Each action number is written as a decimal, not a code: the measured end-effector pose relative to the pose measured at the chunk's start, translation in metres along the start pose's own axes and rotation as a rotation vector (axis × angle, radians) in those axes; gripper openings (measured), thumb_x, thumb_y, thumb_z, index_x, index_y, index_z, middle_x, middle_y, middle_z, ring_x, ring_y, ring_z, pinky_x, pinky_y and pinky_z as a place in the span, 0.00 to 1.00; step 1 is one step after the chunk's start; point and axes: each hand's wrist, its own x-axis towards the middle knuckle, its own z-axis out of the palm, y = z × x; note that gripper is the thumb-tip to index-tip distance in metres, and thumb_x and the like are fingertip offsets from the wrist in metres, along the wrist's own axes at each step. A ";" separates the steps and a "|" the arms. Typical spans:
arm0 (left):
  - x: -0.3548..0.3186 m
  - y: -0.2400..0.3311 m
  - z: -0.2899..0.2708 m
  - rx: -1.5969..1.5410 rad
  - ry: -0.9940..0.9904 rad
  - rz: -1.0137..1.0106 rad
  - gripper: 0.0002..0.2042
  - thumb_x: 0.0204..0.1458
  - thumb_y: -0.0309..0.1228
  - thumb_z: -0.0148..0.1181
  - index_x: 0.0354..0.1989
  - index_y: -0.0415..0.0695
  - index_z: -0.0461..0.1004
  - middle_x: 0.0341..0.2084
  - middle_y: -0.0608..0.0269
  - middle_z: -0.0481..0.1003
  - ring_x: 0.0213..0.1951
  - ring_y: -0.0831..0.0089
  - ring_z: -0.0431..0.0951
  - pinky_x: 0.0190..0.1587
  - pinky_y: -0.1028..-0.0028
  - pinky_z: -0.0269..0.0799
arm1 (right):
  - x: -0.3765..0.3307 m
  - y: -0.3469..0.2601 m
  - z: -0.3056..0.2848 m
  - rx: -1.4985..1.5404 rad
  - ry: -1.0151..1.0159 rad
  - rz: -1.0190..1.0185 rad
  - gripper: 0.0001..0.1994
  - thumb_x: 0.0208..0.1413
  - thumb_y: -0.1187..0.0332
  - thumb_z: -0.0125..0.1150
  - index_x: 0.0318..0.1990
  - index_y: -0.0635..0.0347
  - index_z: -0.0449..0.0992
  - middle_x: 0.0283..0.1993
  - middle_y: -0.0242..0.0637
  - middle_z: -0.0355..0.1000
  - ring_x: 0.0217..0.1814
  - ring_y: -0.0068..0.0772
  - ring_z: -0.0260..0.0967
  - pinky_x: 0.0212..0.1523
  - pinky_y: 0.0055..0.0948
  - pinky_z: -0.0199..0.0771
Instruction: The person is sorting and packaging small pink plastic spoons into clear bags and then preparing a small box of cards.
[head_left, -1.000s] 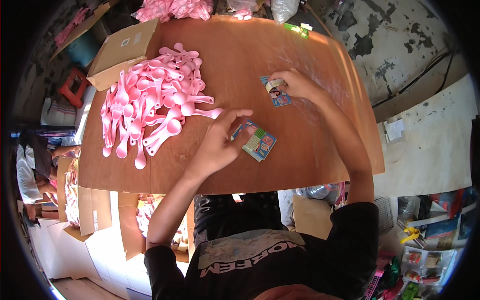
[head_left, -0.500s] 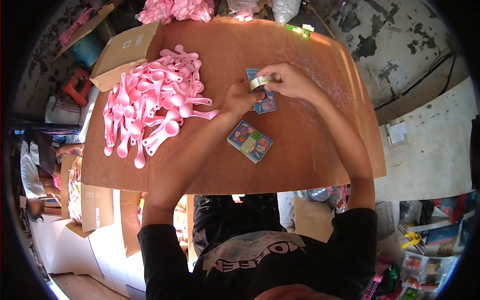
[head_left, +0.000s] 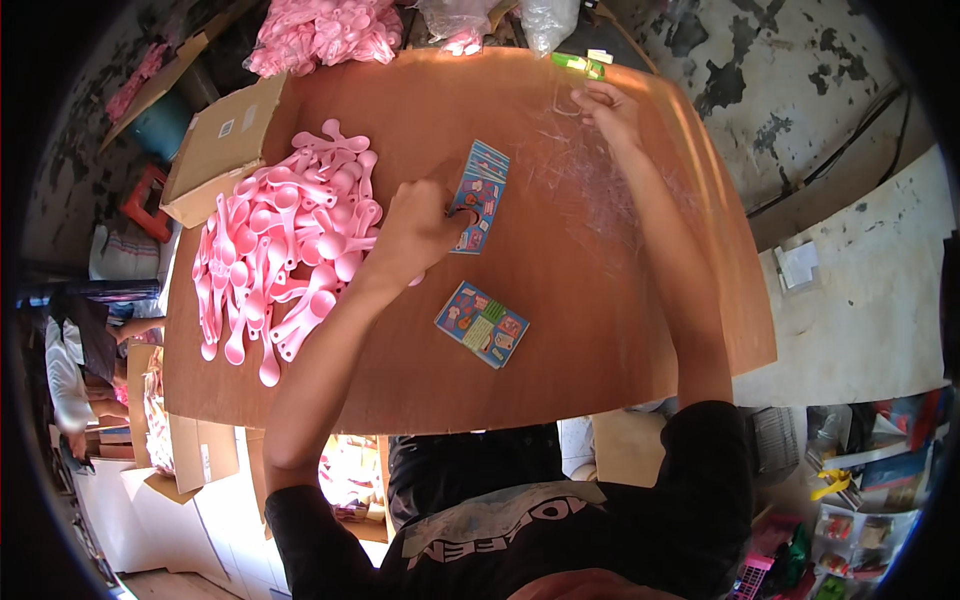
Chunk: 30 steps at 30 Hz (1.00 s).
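A: Where the pink spoons [head_left: 285, 255] heap at left of the frame, nothing is being handled; a box [head_left: 215, 150] sits just above them at the table [head_left: 640, 350] edge.

B: And the left hand [head_left: 420, 225]?

A: Centre frame, fingers curled down, tips pinching or pressing the near edge of a card stack [head_left: 480, 195]. Cannot tell whether it has lifted a card or only pins the stack. A single card [head_left: 482, 323] lies apart, lower centre, flat on the wood.

B: Right hand [head_left: 605, 105]?

A: Upper right, arm stretched out, fingers closed lightly on something thin and clear among the plastic sleeves [head_left: 590, 180]. Too faint to say if one is held. A small green item [head_left: 578, 64] lies just beyond it.

B: Step in hand?

A: Judging by this, fetching a sleeve while steadying the cards. Next move would call for separating one sleeve cleanly, then bringing both hands together mid-table.
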 end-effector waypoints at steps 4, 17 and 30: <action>0.016 -0.006 0.011 -0.450 -0.096 -0.087 0.18 0.51 0.18 0.61 0.52 0.33 0.70 0.39 0.55 0.80 0.40 0.74 0.80 0.42 0.75 0.75 | 0.092 0.064 -0.049 0.202 0.309 0.518 0.20 0.52 0.61 0.68 0.50 0.58 0.74 0.43 0.33 0.73 0.41 0.25 0.71 0.39 0.29 0.77; 0.049 -0.041 0.037 -0.754 0.117 -0.102 0.16 0.51 0.23 0.64 0.48 0.33 0.71 0.35 0.56 0.82 0.35 0.79 0.80 0.39 0.78 0.74 | -0.035 -0.015 0.032 0.355 -0.764 0.360 0.26 0.62 0.62 0.56 0.65 0.58 0.59 0.59 0.34 0.67 0.64 0.27 0.60 0.60 0.29 0.61; -0.008 -0.002 0.039 -0.263 -0.008 0.131 0.14 0.50 0.19 0.62 0.46 0.33 0.73 0.32 0.55 0.81 0.36 0.72 0.82 0.38 0.71 0.77 | -0.157 -0.072 0.045 -0.177 -0.335 -0.289 0.27 0.47 0.66 0.73 0.54 0.68 0.71 0.50 0.37 0.74 0.50 0.26 0.72 0.50 0.27 0.72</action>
